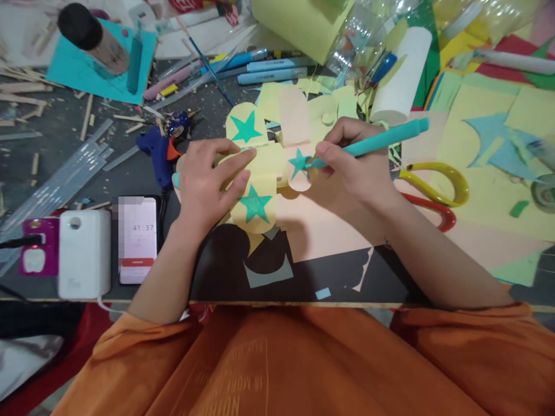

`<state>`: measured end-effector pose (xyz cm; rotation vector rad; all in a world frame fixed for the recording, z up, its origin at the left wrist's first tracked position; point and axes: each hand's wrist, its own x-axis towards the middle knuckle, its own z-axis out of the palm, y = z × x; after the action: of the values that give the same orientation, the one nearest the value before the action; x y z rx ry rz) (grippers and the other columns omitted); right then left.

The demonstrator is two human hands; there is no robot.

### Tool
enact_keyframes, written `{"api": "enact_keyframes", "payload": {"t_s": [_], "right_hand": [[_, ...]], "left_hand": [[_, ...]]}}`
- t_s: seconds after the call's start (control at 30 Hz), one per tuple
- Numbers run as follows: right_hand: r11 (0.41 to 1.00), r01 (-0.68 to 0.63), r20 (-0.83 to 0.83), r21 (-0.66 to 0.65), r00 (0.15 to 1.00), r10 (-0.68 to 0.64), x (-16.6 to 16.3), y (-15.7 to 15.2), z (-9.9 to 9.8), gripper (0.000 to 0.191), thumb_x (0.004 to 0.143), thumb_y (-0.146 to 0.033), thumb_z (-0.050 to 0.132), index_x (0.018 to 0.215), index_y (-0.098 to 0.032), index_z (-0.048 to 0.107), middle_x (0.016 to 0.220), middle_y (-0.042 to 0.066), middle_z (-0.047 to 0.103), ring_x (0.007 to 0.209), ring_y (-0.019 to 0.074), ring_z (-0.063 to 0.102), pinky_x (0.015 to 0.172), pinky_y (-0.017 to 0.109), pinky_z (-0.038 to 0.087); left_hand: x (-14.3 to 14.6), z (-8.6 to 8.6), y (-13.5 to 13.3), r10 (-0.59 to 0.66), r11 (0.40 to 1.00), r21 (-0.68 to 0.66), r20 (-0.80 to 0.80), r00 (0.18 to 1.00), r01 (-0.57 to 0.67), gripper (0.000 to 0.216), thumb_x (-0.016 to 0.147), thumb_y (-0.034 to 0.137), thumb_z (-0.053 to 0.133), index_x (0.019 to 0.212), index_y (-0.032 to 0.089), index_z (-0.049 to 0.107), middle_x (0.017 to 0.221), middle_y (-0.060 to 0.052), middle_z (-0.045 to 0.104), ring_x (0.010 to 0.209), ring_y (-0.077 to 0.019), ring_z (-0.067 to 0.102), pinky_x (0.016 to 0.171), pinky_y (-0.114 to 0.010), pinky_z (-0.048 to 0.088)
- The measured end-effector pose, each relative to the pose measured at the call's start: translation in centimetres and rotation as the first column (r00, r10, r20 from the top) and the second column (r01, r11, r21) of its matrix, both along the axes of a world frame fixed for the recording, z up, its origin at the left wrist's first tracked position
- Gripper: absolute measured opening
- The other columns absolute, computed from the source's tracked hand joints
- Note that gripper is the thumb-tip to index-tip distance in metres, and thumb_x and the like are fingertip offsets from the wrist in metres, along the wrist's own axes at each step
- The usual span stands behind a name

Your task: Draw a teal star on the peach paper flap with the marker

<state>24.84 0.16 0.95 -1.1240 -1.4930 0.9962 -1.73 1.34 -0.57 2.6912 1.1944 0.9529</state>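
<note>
Colouring three stars (255, 204) (teal), one marker (377, 140)

The paper shape (260, 173) is pale yellow with peach lobes and bears teal stars. The marker (373, 141) touching its right-hand star is teal. To the right of the paper shape, the scissors (437, 190) have one yellow and one red handle. To its left lies a dark blue glue gun (158, 151) with an orange trigger; further left and nearer the person sits a white charger (84, 253) beside a magenta socket (35, 247). The sleeves (303, 364) below are orange.
</note>
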Motion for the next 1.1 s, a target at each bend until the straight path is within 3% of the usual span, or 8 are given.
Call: {"api": "enact_keyframes", "payload": {"t_s": [0.13,0.37,0.57,0.7,0.93,1.1], "right_hand": [[0.999,-0.020,0.056,0.040,0.998,0.017,0.51,0.07,-0.25,0.035,0.084,-0.041,0.074,0.061,-0.027,0.051,0.054,-0.003,0.052,0.051,0.0139,0.047,0.050,0.033,0.040],[1.000,0.005,0.135,0.026,0.991,-0.008,0.53,-0.12,-0.45,0.037,0.084,-0.047,0.071,0.061,-0.027,0.050,0.057,-0.001,0.052,0.057,0.0155,0.048,0.052,0.033,0.040],[0.997,0.000,0.081,0.075,0.997,-0.006,0.10,-0.29,0.07,0.038,0.083,-0.043,0.070,0.058,-0.026,0.047,0.054,-0.002,0.049,0.052,0.0131,0.042,0.051,0.032,0.034],[1.000,0.020,0.119,0.017,0.993,-0.022,0.32,-0.25,-0.20,0.035,0.083,-0.046,0.071,0.062,-0.027,0.051,0.059,-0.001,0.052,0.059,0.0165,0.048,0.055,0.034,0.041],[1.000,0.009,0.116,0.010,0.993,-0.010,0.44,-0.21,-0.50,0.036,0.084,-0.047,0.071,0.061,-0.028,0.050,0.057,0.000,0.050,0.058,0.0183,0.049,0.055,0.036,0.043],[0.998,-0.011,0.102,0.055,0.995,0.005,0.29,-0.21,0.07,0.038,0.082,-0.048,0.072,0.059,-0.028,0.050,0.055,-0.001,0.052,0.054,0.0163,0.045,0.052,0.036,0.039]], "left_hand": [[-0.06,-0.11,0.04,0.038,0.990,-0.135,0.032,0.999,-0.034,0.036,0.099,0.055,0.046,0.123,0.041,0.067,0.113,-0.002,0.071,0.106,-0.0259,0.062,0.094,-0.045,0.045],[0.11,0.03,-0.20,0.029,0.997,-0.068,0.006,1.000,-0.028,0.033,0.100,0.049,0.047,0.125,0.042,0.066,0.114,-0.001,0.071,0.107,-0.0248,0.062,0.094,-0.043,0.045],[0.02,-0.12,-0.09,0.047,0.995,-0.084,-0.019,0.999,-0.048,0.035,0.100,0.053,0.043,0.125,0.042,0.065,0.114,-0.001,0.070,0.108,-0.0235,0.061,0.095,-0.042,0.044],[-0.13,-0.43,0.14,0.043,0.992,-0.121,-0.017,0.999,-0.045,0.039,0.098,0.059,0.042,0.125,0.042,0.065,0.112,-0.001,0.070,0.106,-0.0247,0.060,0.094,-0.044,0.045],[0.08,-0.33,-0.08,0.003,1.000,0.016,0.011,1.000,-0.003,0.033,0.100,0.046,0.047,0.128,0.040,0.064,0.112,-0.002,0.070,0.104,-0.0239,0.062,0.091,-0.044,0.046],[0.23,-0.07,-0.16,0.026,1.000,0.013,-0.004,1.000,-0.026,0.033,0.101,0.046,0.046,0.124,0.037,0.068,0.111,-0.003,0.072,0.104,-0.0247,0.064,0.090,-0.045,0.048]]}}
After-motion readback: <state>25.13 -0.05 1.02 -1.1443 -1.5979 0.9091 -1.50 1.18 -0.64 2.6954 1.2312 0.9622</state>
